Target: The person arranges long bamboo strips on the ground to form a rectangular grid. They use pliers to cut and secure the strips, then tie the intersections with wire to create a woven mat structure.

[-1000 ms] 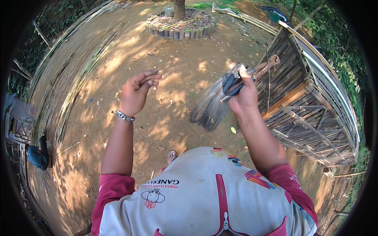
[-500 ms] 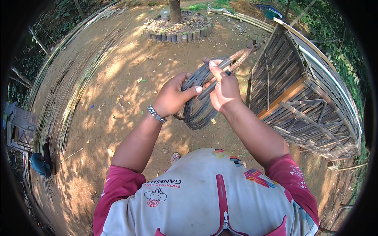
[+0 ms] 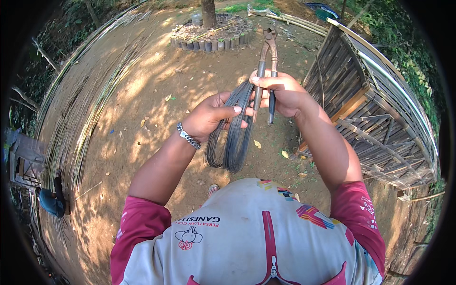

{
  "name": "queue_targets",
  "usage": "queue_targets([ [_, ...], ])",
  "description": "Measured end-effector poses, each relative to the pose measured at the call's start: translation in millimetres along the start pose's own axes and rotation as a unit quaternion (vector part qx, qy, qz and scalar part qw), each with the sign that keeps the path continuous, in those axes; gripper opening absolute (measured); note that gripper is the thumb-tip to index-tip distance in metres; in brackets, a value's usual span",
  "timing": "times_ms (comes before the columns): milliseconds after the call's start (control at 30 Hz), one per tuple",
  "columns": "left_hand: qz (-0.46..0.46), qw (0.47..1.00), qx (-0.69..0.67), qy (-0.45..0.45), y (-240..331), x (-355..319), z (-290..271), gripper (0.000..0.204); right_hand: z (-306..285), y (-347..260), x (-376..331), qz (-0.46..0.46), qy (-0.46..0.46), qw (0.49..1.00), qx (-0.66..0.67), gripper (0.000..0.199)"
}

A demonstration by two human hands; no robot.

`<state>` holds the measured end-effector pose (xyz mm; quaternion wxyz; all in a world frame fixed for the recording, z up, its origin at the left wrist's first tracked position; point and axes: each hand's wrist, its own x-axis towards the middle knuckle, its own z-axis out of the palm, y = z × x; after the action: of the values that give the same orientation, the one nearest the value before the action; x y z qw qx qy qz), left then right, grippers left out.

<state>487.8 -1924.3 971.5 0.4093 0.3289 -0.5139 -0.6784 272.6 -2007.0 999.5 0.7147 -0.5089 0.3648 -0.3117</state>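
A looped bundle of thin dark wire [image 3: 235, 149] hangs in front of my body. My left hand [image 3: 212, 115] is closed round its left side, thumb laid across the strands. My right hand [image 3: 284, 93] grips a pair of long-handled pincers [image 3: 263, 57], rusty at the jaws and dark on the handle sleeves. Their jaws point up and away from me, and the handles stand slightly apart. The right fingers also reach behind the top of the wire bundle, beside the handle; whether they press on the wire is partly hidden.
A slatted bamboo structure [image 3: 375, 123] stands close on the right. Long thin bamboo strips [image 3: 90, 123] lie along the ground at left. A person in a blue-green top [image 3: 51, 202] crouches at far left. Ahead, a tree [image 3: 208, 14] rises from a ringed bed [image 3: 213, 46].
The pincers have swung from leaning right to nearly upright, their jaws now farther from me. My right hand has turned and moved slightly right. The wire loops hang lower.
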Motion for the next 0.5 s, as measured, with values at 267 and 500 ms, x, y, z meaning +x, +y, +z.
queue_targets([
  [267,0.045,0.992,-0.122,-0.004,-3.6,1.3,-17.3,0.047,-13.1,-12.7,1.6,-0.001,-0.058,0.997,-0.046,0.048],
  [500,0.089,0.981,-0.171,-0.030,9.0,1.4,-6.2,0.056,-31.9,-16.8,4.5,0.006,-0.078,0.989,-0.127,0.030],
])
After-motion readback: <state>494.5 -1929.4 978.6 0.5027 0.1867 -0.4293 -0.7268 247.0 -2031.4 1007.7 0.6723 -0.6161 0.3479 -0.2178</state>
